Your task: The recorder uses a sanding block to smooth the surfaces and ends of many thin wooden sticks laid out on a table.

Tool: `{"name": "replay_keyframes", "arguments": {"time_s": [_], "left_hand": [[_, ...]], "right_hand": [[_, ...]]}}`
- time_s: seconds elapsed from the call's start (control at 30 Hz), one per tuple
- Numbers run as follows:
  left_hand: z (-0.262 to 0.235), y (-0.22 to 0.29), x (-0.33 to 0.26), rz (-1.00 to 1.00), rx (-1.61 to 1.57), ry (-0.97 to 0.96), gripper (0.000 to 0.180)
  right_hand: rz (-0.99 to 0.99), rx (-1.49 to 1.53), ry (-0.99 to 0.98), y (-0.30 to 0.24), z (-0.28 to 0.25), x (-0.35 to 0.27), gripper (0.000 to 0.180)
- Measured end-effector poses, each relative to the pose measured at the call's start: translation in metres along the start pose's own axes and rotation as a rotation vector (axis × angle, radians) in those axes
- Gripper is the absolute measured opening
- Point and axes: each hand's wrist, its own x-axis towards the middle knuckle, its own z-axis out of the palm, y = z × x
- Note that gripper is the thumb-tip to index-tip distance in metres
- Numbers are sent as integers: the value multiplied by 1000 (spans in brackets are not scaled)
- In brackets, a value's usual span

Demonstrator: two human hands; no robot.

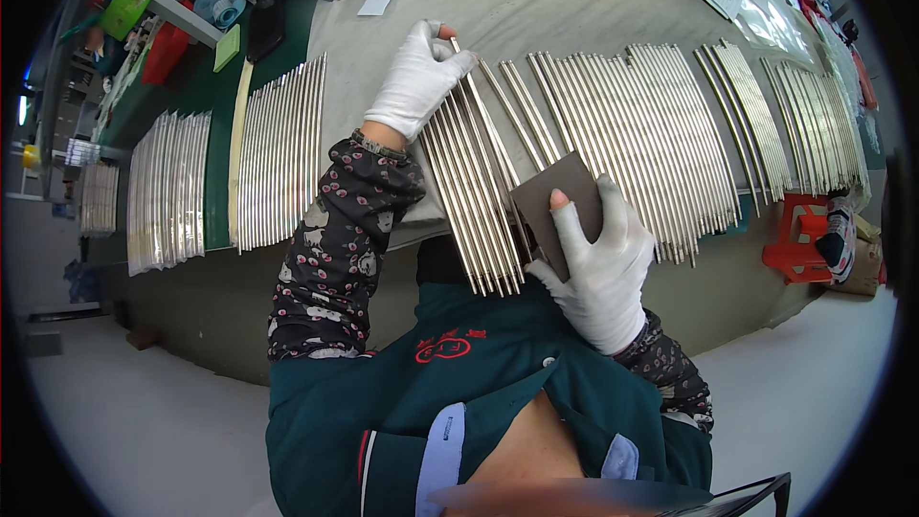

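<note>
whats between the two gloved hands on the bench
In the head view, a bundle of thin metal rods spans from the left hand to the right hand, which holds a brown pad.

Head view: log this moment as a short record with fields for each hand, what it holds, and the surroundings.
left hand: white-gloved, gripping the far end of one thin metal rod
right hand: white-gloved, holding a brown abrasive pad against the rods
work surface: grey cloth-covered bench
on bench: rows of silver rods, more bundles at left
nearby: red plastic stool at right
</note>
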Motion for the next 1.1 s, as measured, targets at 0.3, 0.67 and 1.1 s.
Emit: {"name": "replay_keyframes", "arguments": {"time_s": [0.3, 0.67, 1.1], "left_hand": [[-5, 17, -7, -141, -376, -65, 20], [-3, 11, -4, -135, -454, -43, 24], [-3, 10, -3, -127, -417, -36, 24]], "right_hand": [[100, 47, 117, 19, -12, 20, 70], [-33, -3, -18, -3, -9, 38, 51], [-2, -90, 61, 18, -13, 46, 54]]}}
